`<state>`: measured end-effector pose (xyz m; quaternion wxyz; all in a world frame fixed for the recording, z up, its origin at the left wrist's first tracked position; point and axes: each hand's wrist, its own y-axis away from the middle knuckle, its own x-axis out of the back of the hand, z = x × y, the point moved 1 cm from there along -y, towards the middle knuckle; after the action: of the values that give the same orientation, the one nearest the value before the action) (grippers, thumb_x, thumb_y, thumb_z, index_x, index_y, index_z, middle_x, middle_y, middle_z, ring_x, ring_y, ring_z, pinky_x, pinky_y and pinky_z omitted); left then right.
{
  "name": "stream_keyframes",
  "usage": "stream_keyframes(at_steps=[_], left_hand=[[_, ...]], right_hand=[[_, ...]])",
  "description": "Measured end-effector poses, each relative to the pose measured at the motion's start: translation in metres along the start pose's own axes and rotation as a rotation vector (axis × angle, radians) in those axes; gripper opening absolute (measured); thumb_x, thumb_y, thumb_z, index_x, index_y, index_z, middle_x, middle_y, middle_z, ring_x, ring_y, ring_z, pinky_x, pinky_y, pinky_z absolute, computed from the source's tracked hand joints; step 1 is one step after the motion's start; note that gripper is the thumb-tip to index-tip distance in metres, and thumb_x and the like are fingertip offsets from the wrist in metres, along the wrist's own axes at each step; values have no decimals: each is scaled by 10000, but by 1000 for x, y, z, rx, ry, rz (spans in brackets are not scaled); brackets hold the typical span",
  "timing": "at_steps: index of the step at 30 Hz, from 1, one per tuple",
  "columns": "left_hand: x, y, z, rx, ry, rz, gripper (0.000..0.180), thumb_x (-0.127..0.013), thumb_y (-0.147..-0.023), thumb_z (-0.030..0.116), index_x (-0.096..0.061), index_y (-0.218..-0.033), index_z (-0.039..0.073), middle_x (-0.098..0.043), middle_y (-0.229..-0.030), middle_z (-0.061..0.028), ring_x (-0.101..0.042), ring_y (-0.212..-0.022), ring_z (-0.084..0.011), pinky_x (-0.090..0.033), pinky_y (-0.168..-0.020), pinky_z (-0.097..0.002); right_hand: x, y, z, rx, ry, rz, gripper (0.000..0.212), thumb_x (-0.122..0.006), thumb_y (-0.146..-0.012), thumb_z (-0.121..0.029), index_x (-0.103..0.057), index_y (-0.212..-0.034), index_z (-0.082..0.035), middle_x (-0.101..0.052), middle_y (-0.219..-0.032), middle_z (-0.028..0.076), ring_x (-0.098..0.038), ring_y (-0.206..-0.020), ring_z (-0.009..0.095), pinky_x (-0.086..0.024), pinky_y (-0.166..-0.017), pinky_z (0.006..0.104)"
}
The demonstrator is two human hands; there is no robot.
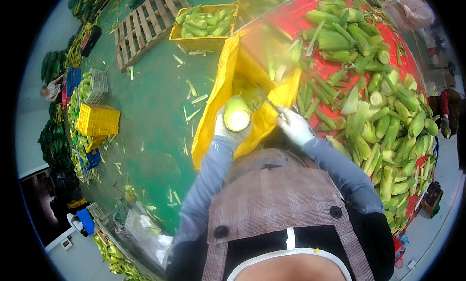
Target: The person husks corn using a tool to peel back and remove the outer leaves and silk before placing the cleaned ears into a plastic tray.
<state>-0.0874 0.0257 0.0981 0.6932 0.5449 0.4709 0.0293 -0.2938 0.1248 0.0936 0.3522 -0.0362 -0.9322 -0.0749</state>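
Observation:
My left hand, in a white glove, is closed around an ear of corn in green husk. The ear's pale, flat cut end faces me. In my white-gloved right hand is a knife, its thin blade slanting up and left, apart from the ear. A yellow plastic sheet or sack hangs open around and beyond both hands, with some green husk inside it. Part of its far side is hazy. Beside my right hand lie cut green stalk pieces.
Many husked ears of corn are heaped on a red sheet to my right. A yellow crate of ears stands ahead, by a wooden pallet. Husk scraps litter the green floor. Someone in pink is at the far right.

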Motion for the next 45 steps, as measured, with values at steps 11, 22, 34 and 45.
stream_keyframes(at_steps=[11, 22, 34, 45], left_hand=[[-33, 14, -13, 79, -51, -44, 599, -365, -895, 599, -492, -1256, 138, -580, -1182, -132, -554, -1087, -332, -485, -903, -506], [4, 28, -3, -42, -255, -167, 485, -454, -911, 474, -503, -1252, 134, -593, -1176, -97, -589, -1035, -270, -482, -907, -462], [8, 43, 11, -139, -186, -373, 532, -459, -925, 426, -435, -1311, 60, -542, -1237, -167, -566, -1081, -300, -478, -915, -454], [-11, 11, 9, -20, -209, -324, 543, -480, -870, 538, -465, -1282, 184, -542, -1247, -89, -550, -1098, -270, -478, -904, -482]], right_hand=[[31, -4, -74, 368, 346, 7, 482, -522, -903, -289, -433, -1350, -132, -548, -740, 86, -580, -568, 251, -471, -516, 368], [4, -52, -37, 104, -174, -110, 466, -425, -946, -379, -486, -1314, -98, -573, -1192, 202, -599, -1002, 355, -469, -852, 418], [31, -61, -68, 81, -77, -104, 613, -493, -916, -397, -315, -1410, -81, -611, -1050, 272, -608, -991, 392, -467, -868, 405], [25, -28, -96, 322, -111, -236, 570, -453, -948, -346, -279, -1437, -110, -607, -929, 276, -615, -809, 409, -482, -727, 435]])
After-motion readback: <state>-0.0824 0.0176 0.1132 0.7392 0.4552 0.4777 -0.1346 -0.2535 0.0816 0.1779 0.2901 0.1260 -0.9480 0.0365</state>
